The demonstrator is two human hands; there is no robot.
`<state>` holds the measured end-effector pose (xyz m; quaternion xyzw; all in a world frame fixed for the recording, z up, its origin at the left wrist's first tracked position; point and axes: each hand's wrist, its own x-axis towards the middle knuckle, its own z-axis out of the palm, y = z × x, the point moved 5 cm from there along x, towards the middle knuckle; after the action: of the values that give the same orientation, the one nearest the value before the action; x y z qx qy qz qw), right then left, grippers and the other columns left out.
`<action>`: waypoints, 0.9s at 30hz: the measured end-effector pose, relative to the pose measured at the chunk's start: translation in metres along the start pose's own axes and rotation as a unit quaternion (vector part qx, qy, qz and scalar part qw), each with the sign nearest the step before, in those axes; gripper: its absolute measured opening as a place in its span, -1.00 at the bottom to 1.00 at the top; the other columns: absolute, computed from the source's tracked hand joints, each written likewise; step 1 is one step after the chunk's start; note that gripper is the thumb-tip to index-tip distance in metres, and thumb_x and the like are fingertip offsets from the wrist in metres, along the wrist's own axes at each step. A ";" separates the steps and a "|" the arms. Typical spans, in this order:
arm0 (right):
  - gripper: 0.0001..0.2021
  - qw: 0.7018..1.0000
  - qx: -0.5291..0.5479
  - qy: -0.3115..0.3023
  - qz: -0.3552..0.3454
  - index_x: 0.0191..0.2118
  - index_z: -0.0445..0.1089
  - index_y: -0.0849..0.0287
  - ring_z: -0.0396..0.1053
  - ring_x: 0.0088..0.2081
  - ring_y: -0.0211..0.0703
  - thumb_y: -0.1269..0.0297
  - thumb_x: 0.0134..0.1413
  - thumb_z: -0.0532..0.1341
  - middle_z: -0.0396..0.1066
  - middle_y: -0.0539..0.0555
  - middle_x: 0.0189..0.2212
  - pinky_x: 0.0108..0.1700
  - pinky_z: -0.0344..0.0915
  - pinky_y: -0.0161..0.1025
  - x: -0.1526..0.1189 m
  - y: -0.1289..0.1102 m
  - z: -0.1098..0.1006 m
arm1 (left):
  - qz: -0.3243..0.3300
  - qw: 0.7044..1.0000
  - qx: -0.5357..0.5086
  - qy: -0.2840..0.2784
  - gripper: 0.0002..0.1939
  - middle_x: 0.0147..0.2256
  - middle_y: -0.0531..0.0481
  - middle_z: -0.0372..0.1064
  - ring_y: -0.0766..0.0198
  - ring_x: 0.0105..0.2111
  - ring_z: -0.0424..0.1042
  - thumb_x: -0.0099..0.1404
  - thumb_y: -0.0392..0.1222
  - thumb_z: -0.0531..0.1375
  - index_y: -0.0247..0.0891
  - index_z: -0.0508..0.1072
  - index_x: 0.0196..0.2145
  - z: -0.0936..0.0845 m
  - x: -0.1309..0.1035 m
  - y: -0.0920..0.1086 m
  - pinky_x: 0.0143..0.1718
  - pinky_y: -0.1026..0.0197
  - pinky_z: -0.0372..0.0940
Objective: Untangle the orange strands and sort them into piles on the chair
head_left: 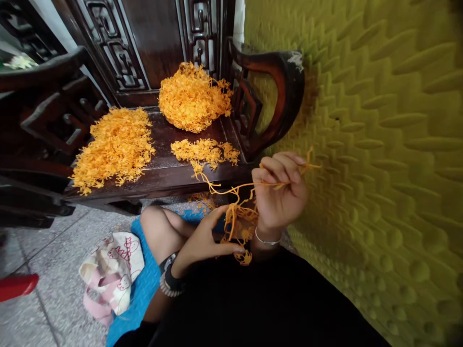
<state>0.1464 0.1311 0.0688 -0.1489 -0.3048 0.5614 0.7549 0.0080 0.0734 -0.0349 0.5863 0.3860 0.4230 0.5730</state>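
Observation:
My left hand (204, 240) curls round a loose tangle of thin orange branching strands (233, 217), its thumb and fingers on either side of them. Raised to the right of it, my right hand (284, 195) has its fingers closed in a pinch on one orange strand, whose forked tip (310, 164) sticks out past the fingertips. A thin line of strand runs from the right hand toward a small flat heap of orange sprigs (206, 152) on the dark wooden seat (162, 164). I cannot make out whether the strands are plastic or plant.
Two larger orange piles, one at the left (115, 147) and one at the back (193, 99), lie on the seat. A curved armrest (289, 91) stands near the embossed yellow-green wall (379, 144). On the floor are a blue mat (139, 294), a cloth bag (115, 270) and a red object (18, 286).

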 end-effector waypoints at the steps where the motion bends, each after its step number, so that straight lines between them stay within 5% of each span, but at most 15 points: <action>1: -0.90 0.999 -0.028 -0.016 -0.012 -0.39 0.25 -0.03 0.06 -0.52 -0.19 0.30 0.10 0.19 -0.06 -0.07 -0.60 -0.45 0.17 -0.26 -0.001 0.000 0.001 | -0.009 1.000 -0.004 -0.006 -0.40 0.04 -0.10 0.39 0.01 0.05 0.34 0.04 -0.12 0.39 -0.13 0.42 0.07 0.003 -0.001 0.000 0.13 0.06 0.18; 5: -0.85 0.985 -0.147 -0.083 -0.046 -0.43 0.30 0.00 0.15 -0.53 -0.22 0.13 0.09 0.24 0.04 -0.09 -0.64 -0.50 0.20 -0.29 -0.007 -0.013 -0.013 | -0.080 0.992 -0.095 -0.018 -0.69 -0.13 -0.09 0.49 0.15 -0.14 0.45 0.27 -0.11 0.21 -0.16 0.50 -0.03 0.001 -0.009 0.000 -0.08 0.20 0.32; 8: -0.82 0.947 -0.295 -0.118 0.057 -0.25 0.44 0.04 0.38 -0.40 -0.14 0.09 0.14 0.19 0.38 0.02 -0.52 -0.46 0.32 -0.25 -0.012 -0.029 -0.046 | -0.114 0.982 -0.148 0.039 -0.73 -0.26 -0.06 0.51 0.17 -0.22 0.47 0.23 -0.08 0.26 -0.16 0.55 -0.12 -0.013 -0.020 -0.001 -0.20 0.26 0.36; 10: -0.78 0.907 -0.399 -0.086 0.104 -0.12 0.46 0.04 0.45 -0.23 -0.07 0.14 0.15 0.19 0.50 0.11 -0.32 -0.33 0.39 -0.18 -0.016 -0.045 -0.072 | -0.132 0.976 -0.155 0.080 -0.75 -0.30 -0.06 0.51 0.17 -0.26 0.48 0.19 -0.08 0.28 -0.17 0.57 -0.18 -0.022 -0.027 -0.004 -0.28 0.26 0.38; 12: -0.80 0.899 -0.431 -0.040 0.071 -0.15 0.50 0.03 0.46 -0.19 -0.04 0.18 0.12 0.23 0.52 0.16 -0.24 -0.25 0.39 -0.14 -0.021 -0.063 -0.086 | -0.141 0.973 -0.145 0.114 -0.78 -0.26 -0.07 0.51 0.19 -0.27 0.47 0.18 -0.10 0.29 -0.16 0.58 -0.21 -0.028 -0.031 -0.004 -0.32 0.28 0.38; 15: -0.83 0.922 -0.384 -0.040 -0.044 -0.22 0.54 0.03 0.47 -0.22 0.01 0.20 0.14 0.22 0.53 0.19 -0.30 -0.12 0.36 -0.03 -0.029 -0.076 -0.070 | -0.108 0.983 -0.113 0.094 -0.85 -0.30 -0.06 0.52 0.24 -0.37 0.45 0.16 -0.14 0.30 -0.16 0.60 -0.30 -0.029 -0.028 0.009 -0.35 0.30 0.35; 18: -0.75 0.911 -0.314 -0.239 -0.122 -0.14 0.51 -0.04 0.46 -0.24 0.00 0.10 0.22 0.10 0.52 0.11 -0.35 -0.13 0.36 0.01 -0.039 -0.063 -0.020 | -0.049 0.997 -0.059 -0.030 -0.84 -0.48 -0.05 0.46 0.25 -0.50 0.37 0.18 -0.11 0.26 -0.20 0.57 -0.46 -0.021 -0.018 0.028 -0.43 0.29 0.30; 19: -0.72 0.879 -0.321 -0.338 -0.101 -0.08 0.47 -0.04 0.46 -0.19 0.00 0.08 0.23 0.08 0.53 0.11 -0.29 -0.12 0.36 0.00 -0.043 -0.050 -0.004 | -0.029 0.997 -0.027 -0.071 -0.80 -0.51 -0.04 0.44 0.26 -0.52 0.35 0.19 -0.09 0.24 -0.21 0.55 -0.50 -0.019 -0.014 0.032 -0.44 0.28 0.29; 21: -0.66 0.767 -0.406 -0.497 -0.014 0.07 0.37 0.03 0.40 -0.02 0.00 0.10 0.22 0.13 0.47 0.15 -0.06 -0.03 0.30 -0.01 -0.052 -0.019 0.013 | 0.006 0.988 0.061 -0.145 -0.70 -0.54 -0.02 0.40 0.26 -0.53 0.32 0.27 -0.04 0.16 -0.23 0.49 -0.53 -0.016 -0.009 0.036 -0.43 0.27 0.28; 24: -0.60 0.606 -0.562 -0.562 0.038 0.10 0.30 0.20 0.34 0.01 -0.01 0.14 0.21 0.17 0.41 0.23 0.01 0.02 0.15 -0.03 -0.054 0.016 0.007 | 0.044 0.957 0.210 -0.198 -0.57 -0.53 -0.01 0.36 0.30 -0.51 0.29 0.41 -0.04 -0.06 -0.29 0.43 -0.46 -0.018 -0.005 0.032 -0.40 0.27 0.24; 27: -0.76 0.509 -0.611 -0.602 0.072 -0.15 0.41 0.22 0.35 -0.29 -0.15 0.21 0.30 0.06 0.50 0.09 -0.31 -0.08 0.07 -0.11 -0.054 0.032 -0.008 | 0.082 0.925 0.277 -0.247 -0.61 -0.43 -0.04 0.39 0.30 -0.43 0.33 0.45 -0.10 -0.11 -0.31 0.42 -0.32 -0.020 -0.007 0.033 -0.33 0.27 0.23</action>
<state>0.1170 0.0915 0.0282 -0.2208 -0.9418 0.2437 0.0696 -0.0139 0.0725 -0.0028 0.8375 0.2843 0.1863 0.4278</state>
